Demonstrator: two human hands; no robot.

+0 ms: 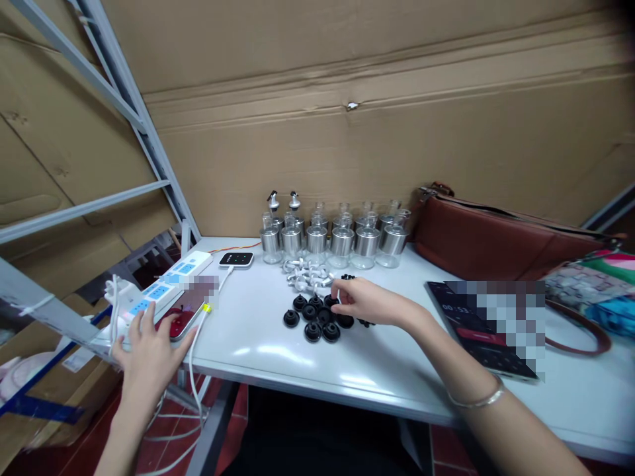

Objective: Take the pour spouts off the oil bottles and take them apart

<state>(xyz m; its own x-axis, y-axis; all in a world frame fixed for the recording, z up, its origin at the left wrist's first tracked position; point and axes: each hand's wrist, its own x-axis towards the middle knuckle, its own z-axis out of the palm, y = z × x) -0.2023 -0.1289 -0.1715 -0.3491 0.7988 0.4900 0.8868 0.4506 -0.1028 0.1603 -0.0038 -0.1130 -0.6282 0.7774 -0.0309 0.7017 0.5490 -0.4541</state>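
Observation:
My left hand (151,350) lies with spread fingers over a phone (187,311) at the table's left edge, a fingertip on its red screen. My right hand (364,301) reaches into a cluster of round black caps (312,330), its thumb and index finger bent around one black cap (330,301); the hand partly hides it. Just behind the caps is a pile of silvery-white pourer tops (305,272). Glass bottles with metal sleeves (342,242) stand upright in rows along the back. Two rear bottles carry black-and-silver pourers (294,200).
A white power strip (171,281) and a small device (237,260) with a cable (198,344) are on the left. On the right are a tablet (476,324) and a brown bag (496,231) with its strap. Cardboard (297,145) stands behind; a metal frame (133,119) rises left.

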